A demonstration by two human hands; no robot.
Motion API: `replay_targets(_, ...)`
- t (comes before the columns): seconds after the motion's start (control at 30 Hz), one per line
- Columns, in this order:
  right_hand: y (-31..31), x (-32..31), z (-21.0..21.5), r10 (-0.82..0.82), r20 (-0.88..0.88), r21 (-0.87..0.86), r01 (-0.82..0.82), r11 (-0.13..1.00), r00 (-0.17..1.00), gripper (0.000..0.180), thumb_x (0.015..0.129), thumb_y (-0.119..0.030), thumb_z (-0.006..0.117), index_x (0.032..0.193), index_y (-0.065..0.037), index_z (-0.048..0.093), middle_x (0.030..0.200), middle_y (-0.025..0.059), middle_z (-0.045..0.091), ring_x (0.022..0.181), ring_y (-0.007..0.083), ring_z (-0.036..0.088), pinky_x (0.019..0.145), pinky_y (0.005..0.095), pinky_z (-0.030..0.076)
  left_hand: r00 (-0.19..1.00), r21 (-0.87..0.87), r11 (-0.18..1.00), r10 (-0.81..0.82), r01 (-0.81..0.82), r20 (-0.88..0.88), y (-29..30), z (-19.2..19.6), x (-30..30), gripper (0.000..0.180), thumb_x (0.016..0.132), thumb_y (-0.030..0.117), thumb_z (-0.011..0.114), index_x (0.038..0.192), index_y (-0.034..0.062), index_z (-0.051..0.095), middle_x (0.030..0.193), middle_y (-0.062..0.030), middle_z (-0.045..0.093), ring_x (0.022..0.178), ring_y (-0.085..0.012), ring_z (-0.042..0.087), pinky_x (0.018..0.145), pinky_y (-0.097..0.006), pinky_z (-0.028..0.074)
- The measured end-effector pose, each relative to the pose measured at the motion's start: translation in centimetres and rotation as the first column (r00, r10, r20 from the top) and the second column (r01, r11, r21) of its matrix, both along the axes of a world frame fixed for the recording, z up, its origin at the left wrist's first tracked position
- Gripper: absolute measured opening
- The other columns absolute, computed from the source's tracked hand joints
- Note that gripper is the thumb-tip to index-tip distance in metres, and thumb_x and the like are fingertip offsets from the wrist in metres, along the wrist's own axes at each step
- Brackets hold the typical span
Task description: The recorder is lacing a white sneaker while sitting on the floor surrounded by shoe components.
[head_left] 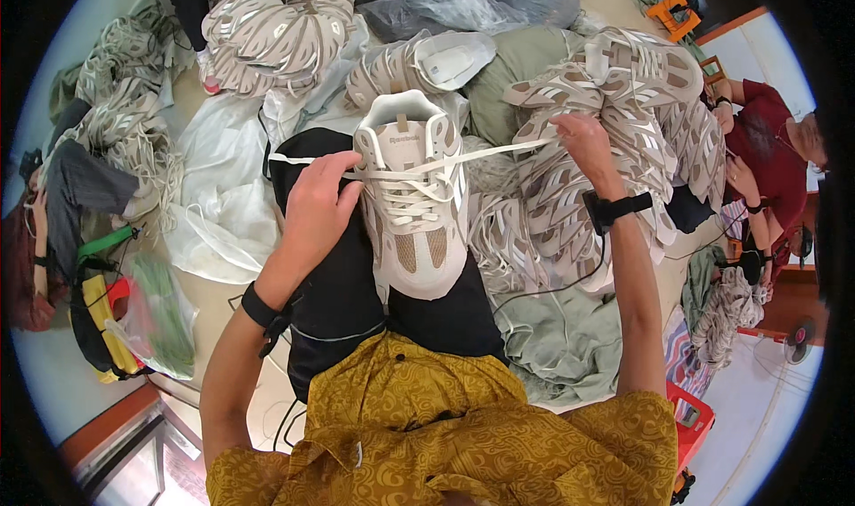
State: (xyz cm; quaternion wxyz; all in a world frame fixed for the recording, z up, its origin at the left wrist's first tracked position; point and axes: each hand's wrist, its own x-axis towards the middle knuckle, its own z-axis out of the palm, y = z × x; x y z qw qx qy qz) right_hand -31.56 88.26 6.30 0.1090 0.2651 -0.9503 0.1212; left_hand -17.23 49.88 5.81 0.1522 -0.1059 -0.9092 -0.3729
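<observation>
A beige and white sneaker upper (pixel 414 212) rests on my lap between my thighs, toe toward me, with cream laces threaded through its eyelets. From its upper eyelets one end of the shoelace (pixel 499 150) stretches to the right, pinched in my right hand (pixel 583 145). At the shoe's left collar edge my left hand (pixel 319 199) is closed, with the other lace end sticking out past its fingers to the left. Both hands wear black wrist straps.
Heaps of similar shoe uppers (pixel 579 185) lie to the right, with a bundle (pixel 276 34) at the far left. White plastic sheeting (pixel 218 185) covers floor on the left. Green cloth (pixel 565 337) lies by my right knee. Other people (pixel 770 141) sit at right and left.
</observation>
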Motion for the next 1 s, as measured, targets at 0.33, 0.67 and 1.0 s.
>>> replay_targets(0.33,-14.7,9.4,3.0,0.540,-0.124,-0.236,-0.553,0.799,0.833,0.040,0.055,-0.002,0.065,0.094,-0.007,0.062,0.081,0.0053,0.059,0.082,0.0227,0.055,0.074,0.0340,0.041,0.999,-0.107,0.994,-0.038,0.034,-0.035,0.2,0.1,-0.4,0.032,0.071,0.002,0.062,0.101,0.0031,0.054,0.093,-0.0127,0.057,0.088,-0.0303,0.054,0.077,-0.037,0.043)
replay_targets(0.67,-16.5,8.2,2.3,0.570,-0.179,-0.196,-0.597,0.778,0.802,0.028,0.059,-0.001,0.062,0.086,-0.007,0.064,0.065,0.0016,0.055,0.068,0.0168,0.052,0.064,0.0295,0.039,0.995,-0.109,0.994,-0.037,0.027,-0.088,0.1,-0.2,-0.4,0.030,0.070,0.002,0.061,0.099,0.0038,0.053,0.088,-0.0118,0.057,0.083,-0.0293,0.054,0.073,-0.036,0.043)
replay_targets(1.0,-16.8,7.8,4.3,0.621,0.657,-0.730,0.155,0.666,0.428,0.044,0.065,0.005,0.057,0.108,-0.003,0.058,0.070,0.0010,0.058,0.062,0.0055,0.051,0.060,0.0194,0.041,0.992,-0.092,0.995,-0.040,0.029,-0.119,0.0,-0.7,-0.7,0.027,0.071,0.002,0.060,0.096,0.0044,0.053,0.083,-0.0112,0.056,0.079,-0.0285,0.055,0.071,-0.036,0.043)
